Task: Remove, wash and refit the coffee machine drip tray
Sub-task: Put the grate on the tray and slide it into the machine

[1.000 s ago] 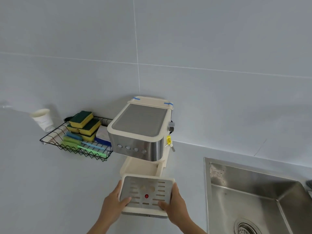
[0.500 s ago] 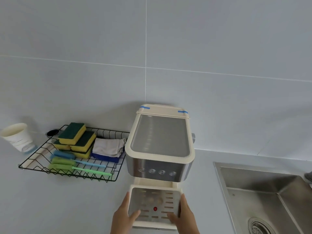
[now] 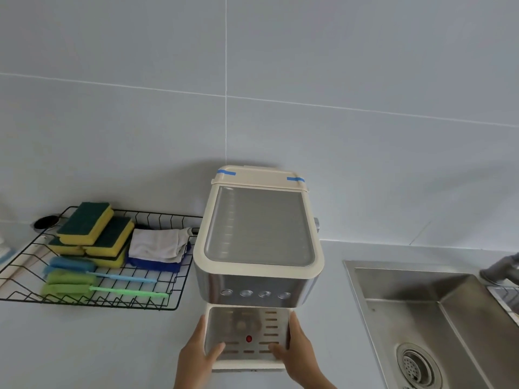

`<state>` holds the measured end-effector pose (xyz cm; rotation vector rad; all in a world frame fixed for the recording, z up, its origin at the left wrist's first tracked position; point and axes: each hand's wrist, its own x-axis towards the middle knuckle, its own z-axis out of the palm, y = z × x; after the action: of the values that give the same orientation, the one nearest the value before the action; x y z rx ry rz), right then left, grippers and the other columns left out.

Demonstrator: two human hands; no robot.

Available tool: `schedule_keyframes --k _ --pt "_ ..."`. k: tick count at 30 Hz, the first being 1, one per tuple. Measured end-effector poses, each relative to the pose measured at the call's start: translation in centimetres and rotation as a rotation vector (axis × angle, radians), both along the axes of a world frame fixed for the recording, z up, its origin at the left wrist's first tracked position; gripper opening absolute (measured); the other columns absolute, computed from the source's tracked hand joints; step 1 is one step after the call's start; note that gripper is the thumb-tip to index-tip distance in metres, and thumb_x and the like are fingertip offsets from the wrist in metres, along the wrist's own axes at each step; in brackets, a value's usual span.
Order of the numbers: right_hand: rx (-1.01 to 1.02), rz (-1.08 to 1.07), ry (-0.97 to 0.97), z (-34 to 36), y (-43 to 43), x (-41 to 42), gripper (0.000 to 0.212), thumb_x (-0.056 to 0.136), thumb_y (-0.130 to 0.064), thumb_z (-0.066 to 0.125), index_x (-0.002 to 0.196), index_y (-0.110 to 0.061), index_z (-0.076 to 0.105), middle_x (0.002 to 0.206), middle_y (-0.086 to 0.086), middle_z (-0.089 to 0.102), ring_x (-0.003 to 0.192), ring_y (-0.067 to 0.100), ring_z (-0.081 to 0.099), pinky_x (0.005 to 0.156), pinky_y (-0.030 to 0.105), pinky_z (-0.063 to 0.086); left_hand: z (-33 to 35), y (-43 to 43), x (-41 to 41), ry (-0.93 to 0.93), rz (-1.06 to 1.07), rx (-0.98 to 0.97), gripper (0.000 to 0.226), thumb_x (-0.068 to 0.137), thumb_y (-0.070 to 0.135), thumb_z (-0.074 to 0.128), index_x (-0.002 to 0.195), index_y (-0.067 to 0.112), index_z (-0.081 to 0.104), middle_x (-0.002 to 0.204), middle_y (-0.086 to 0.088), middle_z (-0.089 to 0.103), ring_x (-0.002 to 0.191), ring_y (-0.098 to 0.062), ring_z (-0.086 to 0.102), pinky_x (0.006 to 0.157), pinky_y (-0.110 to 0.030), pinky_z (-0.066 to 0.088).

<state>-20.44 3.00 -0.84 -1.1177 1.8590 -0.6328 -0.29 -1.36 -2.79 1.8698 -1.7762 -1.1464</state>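
I have the drip tray gripped from both sides: my left hand wraps its left edge with the thumb pressed on the slotted metal grille, and my right hand does the same on the right edge, so both sets of fingers are clamped on the tray. A second ago the tray was out in front of the coffee machine, well clear of the base, with the bare cream platform showing behind it. Now its back half sits under the steel front panel with the four buttons, and only the front part with the red float sticks out towards me. I judge that I am sliding it home, so this is the refit, the last step of the task. The front lip is not yet flush with the machine body, so it probably needs one more straight push along the worktop until it seats. If I push unevenly it could skew and jam. The sink lies to my right, and the wire rack with sponges and cloths sits to the left of the machine.
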Motion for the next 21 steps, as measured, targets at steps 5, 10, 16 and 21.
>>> schedule_keyframes --k 5,10,16,21 --pt "0.011 -0.002 0.039 -0.7 -1.2 -0.5 0.051 0.079 -0.010 0.064 0.121 -0.014 0.037 0.106 -0.006 0.057 0.083 0.003 0.058 0.059 0.009 0.050 -0.1 -0.9 -0.2 0.023 -0.012 -0.015 0.080 0.086 0.027 0.057 0.145 0.015 0.005 0.151 -0.004 0.028 0.134 -0.022 0.037 0.107 -0.026 0.029" --pt "0.026 -0.011 0.072 -1.2 -1.7 -0.5 0.049 0.080 -0.014 0.065 0.123 -0.012 0.040 0.103 -0.009 0.053 0.079 -0.002 0.053 0.055 0.002 0.044 0.0 -1.7 -0.2 0.016 -0.034 -0.052 0.077 0.087 0.030 0.056 0.145 0.017 0.008 0.149 -0.002 0.031 0.131 -0.022 0.041 0.104 -0.025 0.034" --pt "0.026 -0.028 0.116 -1.2 -3.0 -0.4 0.048 0.082 -0.017 0.062 0.126 -0.011 0.045 0.106 -0.007 0.051 0.081 0.005 0.049 0.055 -0.003 0.039 0.3 -3.5 -0.4 0.010 -0.046 -0.036 0.057 0.085 0.028 0.058 0.135 0.014 0.034 0.131 -0.003 0.054 0.114 -0.023 0.055 0.093 -0.026 0.043" --pt "0.062 0.030 0.173 -1.1 -4.0 -0.8 0.038 0.084 -0.022 0.059 0.119 -0.006 0.056 0.114 0.007 0.063 0.085 0.011 0.051 0.059 0.008 0.034 0.2 -4.5 -0.7 -0.017 -0.051 0.011 0.044 0.086 0.028 0.058 0.123 0.009 0.046 0.119 -0.009 0.061 0.106 -0.021 0.057 0.085 -0.021 0.041"
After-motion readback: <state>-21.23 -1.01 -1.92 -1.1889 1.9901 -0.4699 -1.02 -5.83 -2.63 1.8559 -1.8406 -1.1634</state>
